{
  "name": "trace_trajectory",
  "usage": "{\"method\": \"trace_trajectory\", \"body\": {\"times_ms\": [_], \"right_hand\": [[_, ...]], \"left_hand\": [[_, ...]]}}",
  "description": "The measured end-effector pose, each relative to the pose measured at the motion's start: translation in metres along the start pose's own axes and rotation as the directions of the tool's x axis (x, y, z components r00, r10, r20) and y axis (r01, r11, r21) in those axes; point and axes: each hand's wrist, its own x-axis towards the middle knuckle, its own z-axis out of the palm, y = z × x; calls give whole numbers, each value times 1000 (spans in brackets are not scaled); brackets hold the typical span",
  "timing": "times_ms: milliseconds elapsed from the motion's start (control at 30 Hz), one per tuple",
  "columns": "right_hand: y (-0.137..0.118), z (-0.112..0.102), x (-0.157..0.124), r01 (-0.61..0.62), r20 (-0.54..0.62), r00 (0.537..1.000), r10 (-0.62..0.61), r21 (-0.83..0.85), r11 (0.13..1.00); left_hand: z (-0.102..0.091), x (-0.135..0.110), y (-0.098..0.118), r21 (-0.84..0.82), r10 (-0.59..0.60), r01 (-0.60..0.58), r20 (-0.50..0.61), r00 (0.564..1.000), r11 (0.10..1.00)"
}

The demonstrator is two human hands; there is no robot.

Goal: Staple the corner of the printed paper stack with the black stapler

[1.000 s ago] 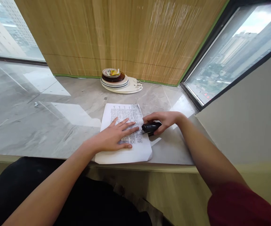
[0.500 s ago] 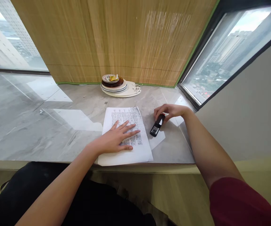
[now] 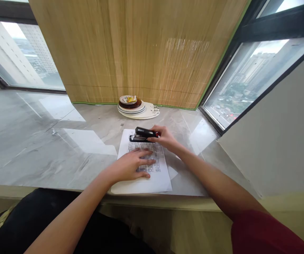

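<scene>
A printed paper sheet (image 3: 157, 176) lies on the grey marble sill (image 3: 35, 148) near its front edge. My left hand (image 3: 132, 164) lies flat on the sheet with fingers spread, pinning it down. My right hand (image 3: 165, 138) grips a black stapler (image 3: 144, 134) by its rear end. The stapler sits over the sheet's far edge, its jaws pointing left. A second bit of white paper (image 3: 172, 171) shows under the sheet's right side.
A stack of plates (image 3: 138, 106) with a small patterned dish on top stands at the back against a bamboo blind (image 3: 141, 49). Windows flank the blind. A grey wall (image 3: 281, 130) closes the right side. The sill's front edge runs just below the sheet.
My right hand lifted the stapler from the sill right of the sheet and carried it left to the sheet's far edge. The left hand stayed on the paper.
</scene>
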Motion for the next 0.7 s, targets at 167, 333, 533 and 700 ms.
{"method": "trace_trajectory", "body": {"times_ms": [167, 333, 533, 700], "right_hand": [[4, 16, 0, 46, 49, 998, -40, -127, 991], [4, 11, 1, 139, 113, 986, -121, -167, 976], [12, -9, 5, 91, 335, 933, -130, 129, 987], [22, -16, 7, -105, 375, 927, -14, 296, 950]], "left_hand": [[3, -1, 0, -32, -12, 12, -6, 1000, 999], [3, -2, 0, -57, -6, 3, -47, 999, 998], [1, -1, -1, -80, -14, 10, -51, 999, 997], [5, -2, -4, -114, -21, 12, -78, 997, 993]]}}
